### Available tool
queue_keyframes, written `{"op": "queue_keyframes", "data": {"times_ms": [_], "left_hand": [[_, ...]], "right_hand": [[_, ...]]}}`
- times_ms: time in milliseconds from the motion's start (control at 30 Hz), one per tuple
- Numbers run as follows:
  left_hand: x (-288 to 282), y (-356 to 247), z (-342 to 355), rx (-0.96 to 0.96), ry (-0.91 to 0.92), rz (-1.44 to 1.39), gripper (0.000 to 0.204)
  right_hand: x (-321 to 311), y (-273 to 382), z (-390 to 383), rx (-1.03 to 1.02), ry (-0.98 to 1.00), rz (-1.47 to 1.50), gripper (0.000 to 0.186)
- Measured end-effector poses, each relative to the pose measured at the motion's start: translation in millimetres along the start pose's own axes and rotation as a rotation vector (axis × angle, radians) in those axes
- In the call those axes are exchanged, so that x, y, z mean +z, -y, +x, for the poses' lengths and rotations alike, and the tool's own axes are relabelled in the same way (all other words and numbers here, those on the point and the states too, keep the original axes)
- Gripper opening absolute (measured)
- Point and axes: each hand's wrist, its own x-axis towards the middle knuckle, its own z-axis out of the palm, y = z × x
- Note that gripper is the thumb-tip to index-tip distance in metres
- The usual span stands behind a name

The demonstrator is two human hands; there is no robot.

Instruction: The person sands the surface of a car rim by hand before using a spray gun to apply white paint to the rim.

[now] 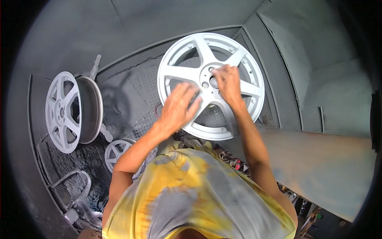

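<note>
A white multi-spoke car wheel rim (173,71) stands in front of me, its face tilted up towards me. My left hand (179,104) is over the left spokes near the hub, thumb apart from the curved fingers; it is slightly blurred and no object shows in it. At the hub, by the bolt holes and centre bore, my right hand (229,83) has its fingers bent and drawn together. Its fingertips are blurred, so anything small between them is hidden.
On the left hangs a second white rim (62,113) with a grey barrel. Below it is a smaller rim (115,153). A coated hose (85,181) curls at lower left. Grey walls surround the space; a pale panel (318,159) lies on the right.
</note>
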Motion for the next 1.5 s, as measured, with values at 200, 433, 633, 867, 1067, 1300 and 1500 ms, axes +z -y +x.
{"op": "queue_keyframes", "data": {"times_ms": [200, 433, 633, 867, 1067, 1300, 1500], "left_hand": [[4.4, 77.6, 2.8, 0.002, 0.077, 0.306, 0.068], [28.0, 38.5, -26.1, -0.083, 0.17, 0.207, 0.074], [17.9, 14.6, -43.1, -0.031, 0.191, 0.042, 0.066], [-1.4, 5.0, -2.1, 0.149, -0.014, -0.022, 0.032], [3.1, 19.8, -5.1, 0.19, -0.032, -0.01, 0.026], [0.6, 47.2, 30.4, 0.234, 0.074, 0.213, 0.046], [0.3, 82.5, 39.6, 0.192, 0.127, 0.342, 0.062]], "right_hand": [[-29.9, 17.5, -25.2, 0.035, 0.52, 0.274, 0.018], [29.0, -11.2, 0.2, 0.004, -0.07, -0.008, 0.017], [-0.8, 16.1, -15.6, -0.079, 0.352, 0.245, 0.016], [29.4, -8.1, 0.1, 0.192, 0.011, 0.235, 0.02], [-28.6, 14.1, -33.0, 0.181, 0.488, 0.333, 0.021], [-99.7, -49.4, 0.1, -0.403, 0.518, -0.38, 0.02], [-58.0, -7.6, -36.0, -0.112, 0.612, -0.283, 0.018]]}}
